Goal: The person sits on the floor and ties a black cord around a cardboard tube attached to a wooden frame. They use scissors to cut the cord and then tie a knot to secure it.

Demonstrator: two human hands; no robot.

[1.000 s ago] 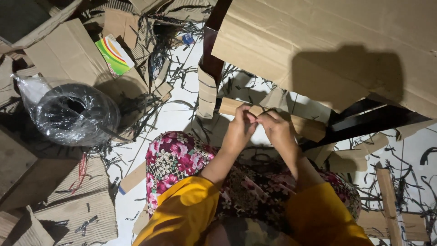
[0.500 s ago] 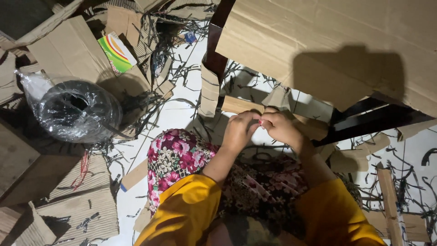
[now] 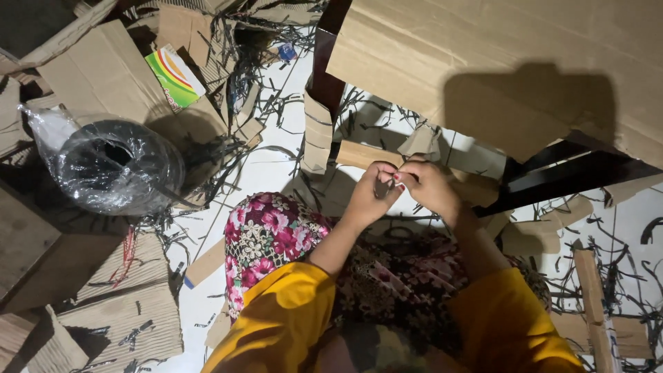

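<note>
Two hands (image 3: 404, 188) on one black strip (image 3: 384, 185)

Thin dark strap (image 3: 384, 185), narrow and black, pinched between the fingertips of both hands above the lap; too small to tell how it is bent. Small folded cardboard piece (image 3: 423, 140), brown, creased, standing tilted just beyond the fingers, near the edge of a big cardboard sheet.

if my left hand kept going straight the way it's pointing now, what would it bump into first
Most likely your right hand. The left hand points up and to the right, its fingertips already meeting the right hand's over a small dark strip pinched between them. Past that stands a folded cardboard piece, though depth is hard to judge.
</note>
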